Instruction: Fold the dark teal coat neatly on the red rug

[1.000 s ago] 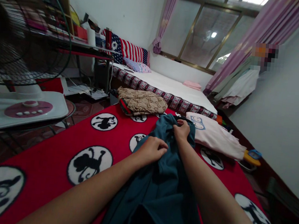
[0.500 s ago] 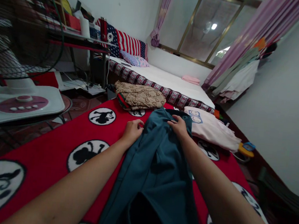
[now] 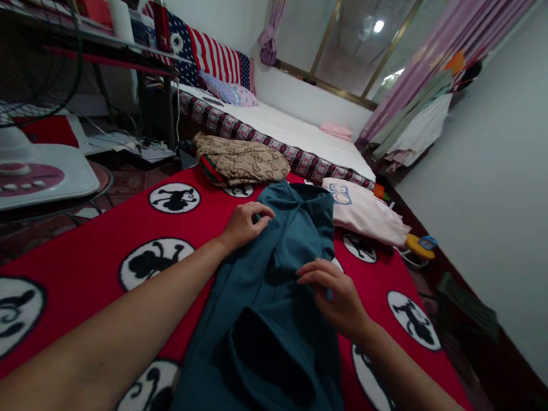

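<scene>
The left hand (image 3: 244, 224) is resting on the left edge of the teal garment (image 3: 275, 296), its fingers (image 3: 261, 212) curling down over the cloth and pinching a fold near the collar end; how firmly they are gripping, I cannot tell. The right hand (image 3: 336, 293) is lying lower down on the garment's right side, fingers (image 3: 311, 270) loosely spread and pointing left, the tips pressing on the cloth rather than closing round it.

The garment is lying lengthwise on the red blanket (image 3: 103, 266), stretching from beyond the left fingertips back towards the person, passing under both hands. Its far end is reaching just past the left fingers, near the tan bundle (image 3: 242, 160), which is sitting beyond and slightly left of them. A pink garment (image 3: 367, 214) is lying beyond the right fingers, to their right, just beside the teal cloth's far corner.

Well to the left of the left fingers a fan base (image 3: 19, 178) is standing off the blanket. Far beyond both hands a bed (image 3: 281, 129) is running under the window, with a striped pillow (image 3: 211, 57) at its left end.
</scene>
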`<move>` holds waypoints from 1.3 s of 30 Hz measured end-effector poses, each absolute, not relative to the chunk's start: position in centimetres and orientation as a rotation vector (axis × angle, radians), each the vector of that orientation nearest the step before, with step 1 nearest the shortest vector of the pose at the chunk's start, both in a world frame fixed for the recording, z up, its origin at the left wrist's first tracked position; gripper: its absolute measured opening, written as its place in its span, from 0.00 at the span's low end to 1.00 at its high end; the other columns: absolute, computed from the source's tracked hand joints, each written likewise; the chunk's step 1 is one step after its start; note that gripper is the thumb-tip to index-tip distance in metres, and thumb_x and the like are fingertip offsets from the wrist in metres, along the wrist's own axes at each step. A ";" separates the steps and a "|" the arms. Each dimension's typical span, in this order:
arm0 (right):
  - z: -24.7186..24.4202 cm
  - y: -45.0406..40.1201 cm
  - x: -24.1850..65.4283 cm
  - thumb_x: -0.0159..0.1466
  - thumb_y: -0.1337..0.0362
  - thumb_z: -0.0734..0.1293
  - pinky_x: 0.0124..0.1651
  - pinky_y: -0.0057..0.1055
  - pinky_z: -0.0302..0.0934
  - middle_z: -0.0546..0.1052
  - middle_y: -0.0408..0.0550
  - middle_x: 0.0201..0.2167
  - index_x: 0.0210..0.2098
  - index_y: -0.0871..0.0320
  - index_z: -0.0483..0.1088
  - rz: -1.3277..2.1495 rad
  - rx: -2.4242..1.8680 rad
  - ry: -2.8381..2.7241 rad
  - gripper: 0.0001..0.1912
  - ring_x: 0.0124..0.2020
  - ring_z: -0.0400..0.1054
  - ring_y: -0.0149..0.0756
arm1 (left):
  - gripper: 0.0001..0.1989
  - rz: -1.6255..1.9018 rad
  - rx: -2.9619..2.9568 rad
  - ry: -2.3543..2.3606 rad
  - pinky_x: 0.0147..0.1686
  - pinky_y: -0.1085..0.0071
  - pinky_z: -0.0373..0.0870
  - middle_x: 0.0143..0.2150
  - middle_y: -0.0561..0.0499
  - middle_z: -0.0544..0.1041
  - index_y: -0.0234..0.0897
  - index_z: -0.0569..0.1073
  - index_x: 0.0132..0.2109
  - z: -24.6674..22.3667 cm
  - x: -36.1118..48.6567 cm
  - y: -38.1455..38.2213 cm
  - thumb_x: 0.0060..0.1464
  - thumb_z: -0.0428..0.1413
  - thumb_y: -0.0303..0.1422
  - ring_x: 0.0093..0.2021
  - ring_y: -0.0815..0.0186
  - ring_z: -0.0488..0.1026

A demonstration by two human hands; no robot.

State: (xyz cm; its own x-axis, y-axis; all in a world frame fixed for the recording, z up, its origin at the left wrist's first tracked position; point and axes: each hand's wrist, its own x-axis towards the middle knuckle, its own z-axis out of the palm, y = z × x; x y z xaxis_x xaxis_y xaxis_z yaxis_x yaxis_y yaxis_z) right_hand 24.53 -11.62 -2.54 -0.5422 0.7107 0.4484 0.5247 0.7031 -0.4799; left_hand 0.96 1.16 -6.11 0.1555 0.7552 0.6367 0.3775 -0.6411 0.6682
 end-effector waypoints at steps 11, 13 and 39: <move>-0.8 -19.2 22.5 0.60 0.74 0.61 0.69 0.53 0.36 0.73 0.47 0.54 0.41 0.52 0.71 0.703 -0.942 -2.608 0.15 0.59 0.63 0.37 | 0.09 1.253 2.122 0.904 0.43 0.72 0.70 0.39 0.49 0.80 0.36 0.78 0.39 -5.4 3.2 -1.6 0.55 0.54 0.29 0.41 0.66 0.76; -1.0 -19.5 23.1 0.62 0.74 0.60 0.68 0.53 0.38 0.75 0.46 0.50 0.37 0.53 0.69 0.695 -0.950 -2.510 0.11 0.56 0.67 0.35 | 0.10 1.176 2.185 0.819 0.45 0.72 0.70 0.41 0.49 0.79 0.36 0.78 0.40 -5.4 2.7 -2.0 0.54 0.53 0.28 0.44 0.65 0.75; -1.6 -25.4 30.6 0.55 0.79 0.59 0.59 0.44 0.62 0.63 0.49 0.65 0.63 0.42 0.60 0.449 -1.272 -2.576 0.39 0.64 0.59 0.44 | 0.37 0.320 2.579 0.584 0.63 0.54 0.59 0.68 0.51 0.62 0.58 0.69 0.60 -2.8 -9.1 -11.8 0.48 0.53 0.16 0.67 0.53 0.57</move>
